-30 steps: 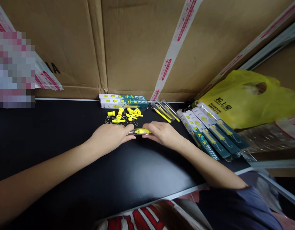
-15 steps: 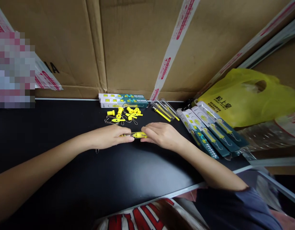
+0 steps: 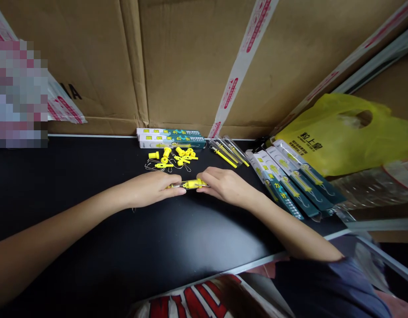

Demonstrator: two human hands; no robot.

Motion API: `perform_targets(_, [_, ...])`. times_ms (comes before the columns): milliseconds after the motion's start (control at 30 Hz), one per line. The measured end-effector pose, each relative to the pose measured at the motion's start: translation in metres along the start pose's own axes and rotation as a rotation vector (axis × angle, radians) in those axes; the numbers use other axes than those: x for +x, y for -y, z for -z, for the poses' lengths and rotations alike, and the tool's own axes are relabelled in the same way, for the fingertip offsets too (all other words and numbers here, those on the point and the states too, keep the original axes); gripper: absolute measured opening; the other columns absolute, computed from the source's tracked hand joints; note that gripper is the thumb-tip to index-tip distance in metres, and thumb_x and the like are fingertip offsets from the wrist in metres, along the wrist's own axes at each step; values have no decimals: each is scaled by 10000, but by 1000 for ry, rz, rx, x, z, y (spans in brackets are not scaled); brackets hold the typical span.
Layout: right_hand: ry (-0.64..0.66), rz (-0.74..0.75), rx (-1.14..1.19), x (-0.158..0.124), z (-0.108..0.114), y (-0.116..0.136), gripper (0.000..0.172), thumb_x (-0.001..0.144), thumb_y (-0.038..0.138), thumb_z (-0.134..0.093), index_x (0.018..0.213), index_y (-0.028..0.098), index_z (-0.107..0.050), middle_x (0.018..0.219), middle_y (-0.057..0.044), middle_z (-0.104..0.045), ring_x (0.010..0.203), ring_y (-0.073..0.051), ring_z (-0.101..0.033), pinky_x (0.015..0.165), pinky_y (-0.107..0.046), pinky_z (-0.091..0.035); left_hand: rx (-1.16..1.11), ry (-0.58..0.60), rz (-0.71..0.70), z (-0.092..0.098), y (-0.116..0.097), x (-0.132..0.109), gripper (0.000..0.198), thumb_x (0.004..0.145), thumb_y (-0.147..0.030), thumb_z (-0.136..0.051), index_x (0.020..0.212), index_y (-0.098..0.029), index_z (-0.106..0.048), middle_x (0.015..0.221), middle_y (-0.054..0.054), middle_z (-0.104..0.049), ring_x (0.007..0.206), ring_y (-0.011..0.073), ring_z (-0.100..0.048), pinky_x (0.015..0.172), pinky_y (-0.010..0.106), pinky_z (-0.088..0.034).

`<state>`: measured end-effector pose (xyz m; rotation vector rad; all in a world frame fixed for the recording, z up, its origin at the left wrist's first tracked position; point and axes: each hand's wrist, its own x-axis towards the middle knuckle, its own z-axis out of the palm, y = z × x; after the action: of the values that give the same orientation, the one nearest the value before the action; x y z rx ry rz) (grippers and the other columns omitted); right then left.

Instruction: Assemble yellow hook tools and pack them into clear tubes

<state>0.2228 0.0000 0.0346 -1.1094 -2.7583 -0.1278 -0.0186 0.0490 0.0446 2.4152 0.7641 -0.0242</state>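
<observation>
- more of the yellow cap [image 3: 192, 184] shows now than half a second ago, the right hand's fingers having shifted slightly to the right along it; compared with a second ago, the left hand [image 3: 151, 189] has drawn back to the left.
- clear tube [image 3: 178, 184] and cap lie end to end between the two hands, just above the black tabletop [image 3: 190, 238] as far as can be told.
- their long axis runs left to right, nearly in line with both hands, the cap's end tipped slightly toward the far edge.
- left hand is nearer the tube, right hand [image 3: 228, 187] nearer the cap; the fingertips stand apart, with the joint between them bare.
- left thumb and fingers pinch the tube; its far end is hidden in the palm.
- right thumb and fingers pinch the cap's right end, closed down small, with a thin wire [image 3: 205, 185] beside the fingertips.
- loose yellow parts [image 3: 167, 152] and wire hooks [image 3: 153, 165] lie just beyond the left hand.
- filled tubes [image 3: 226, 155] lie beyond the right hand, near but not touching it.
</observation>
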Motion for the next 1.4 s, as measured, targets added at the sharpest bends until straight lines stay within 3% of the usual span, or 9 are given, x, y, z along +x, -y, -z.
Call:
perform_targets(200, [-24,25,42,0,-20,0,406,995,447,-301,970,127,-548,788,-84,-619,693,-181,-572,591,-270,-420,4,9,33,-9,0,0,399,930,-539,-363,829,-204,-556,669,-4,-547,598,150,-511,540,249,-280])
perform_targets(367, [-97,4,-32,0,-11,-3,362,995,414,-336,1017,127,-556,790,-91,-638,715,-192,-587,594,-280,-440,62,-134,49,-9,-2,1,391,904,-553,-412,818,-199,-553,649,-4,-536,580,157,-498,525,255,-271])
perform_targets(467, [-156,-28,15,-2,2,-10,312,982,383,-395,1105,138,-545,892,-115,-665,791,-213,-614,653,-312,-486,-184,-106,29,-1,-5,0,386,906,-556,-405,891,-198,-547,723,-9,-581,586,138,-537,541,240,-351])
perform_targets(633, [-241,-145,330,-6,8,-23,303,949,323,-490,1229,209,-513,1160,-104,-639,1002,-222,-635,858,-384,-534,-748,148,24,3,-4,1,345,913,-499,-445,1018,-178,-515,795,10,-617,602,129,-629,561,249,-482])
perform_targets(833, [-523,-338,732,-2,-1,-20,341,790,394,-710,1063,212,-617,1066,-71,-658,960,-200,-657,821,-353,-581,-1109,187,28,-19,0,11,306,919,-465,-479,1043,-186,-476,794,13,-654,603,140,-686,552,237,-510])
perform_targets(1100, [-579,-333,921,3,-12,-23,306,800,357,-709,1060,213,-636,1123,-90,-666,1096,-228,-620,913,-414,-534,-1262,-21,50,-43,-9,18,265,894,-409,-553,1004,-177,-484,714,-26,-627,602,144,-704,588,251,-548])
perform_targets(1233, [-506,-292,777,4,-10,-22,510,808,393,-687,1278,281,-526,1409,-87,-467,1300,-262,-447,992,-445,-473,-1281,-108,58,-40,-10,20,282,881,-419,-572,1002,-187,-466,711,-24,-641,623,170,-719,600,268,-556])
perform_targets(1333, [-566,-377,854,5,-15,-9,653,831,442,-644,1393,333,-328,1490,-82,-333,1276,-240,-448,950,-414,-497,-1327,-287,36,-34,-9,20,251,889,-374,-575,1009,-197,-445,740,-21,-660,701,181,-732,682,299,-568])
perform_targets(1400, [-550,-425,950,7,-21,4,543,859,469,-595,1322,306,-363,1390,-94,-433,1149,-210,-529,831,-346,-533,-1360,-435,15,-31,-9,20,223,893,-331,-579,1002,-199,-436,778,-10,-682,761,175,-731,749,313,-564])
